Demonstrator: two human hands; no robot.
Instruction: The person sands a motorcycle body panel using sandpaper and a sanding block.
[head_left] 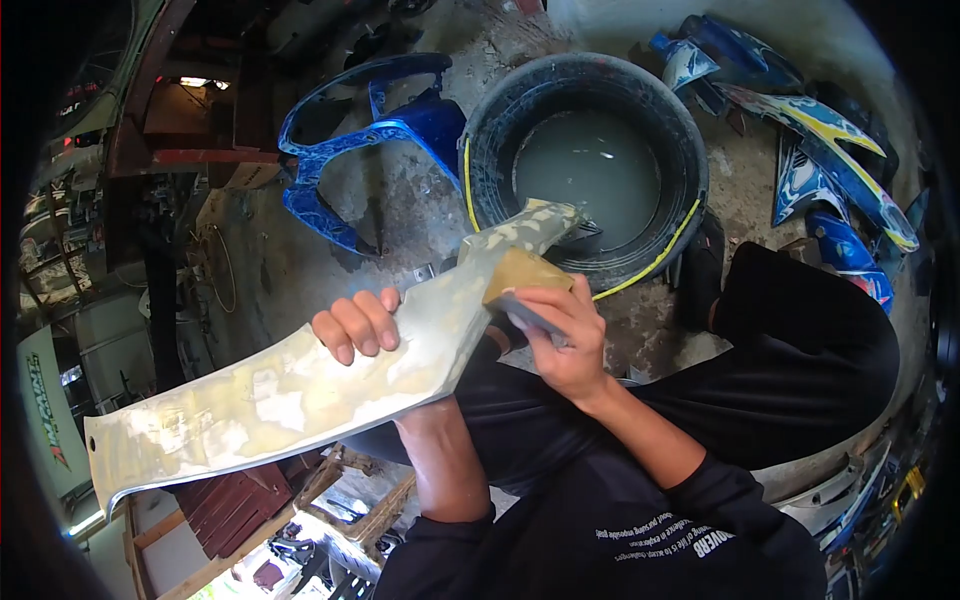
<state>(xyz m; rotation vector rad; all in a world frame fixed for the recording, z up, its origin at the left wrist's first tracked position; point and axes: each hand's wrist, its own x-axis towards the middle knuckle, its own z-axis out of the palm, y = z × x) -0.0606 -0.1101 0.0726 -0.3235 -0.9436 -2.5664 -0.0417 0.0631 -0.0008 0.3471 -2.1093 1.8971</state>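
A long, curved motorcycle body panel (pixel 270 395), mottled grey, cream and white, lies slantwise over my lap. From beneath, my left hand (pixel 360 326) grips it, with the fingers hooked over its upper edge; the thumb and palm are hidden behind the panel. My right hand (pixel 567 340) pinches a piece of sandpaper (pixel 527 277), tan on one face and dark grey at the lower edge. The sandpaper rests against the panel's narrower right part. That end of the panel reaches over the near rim of a black tub (pixel 485 130).
Cloudy water (pixel 590 170) fills the bottom of the tub. Left of it, a blue fairing frame (pixel 375 135) lies on the concrete floor (pixel 270 290). Blue, white and yellow fairing pieces (pixel 835 150) lie at the right. A wooden frame (pixel 375 520) stands at lower left.
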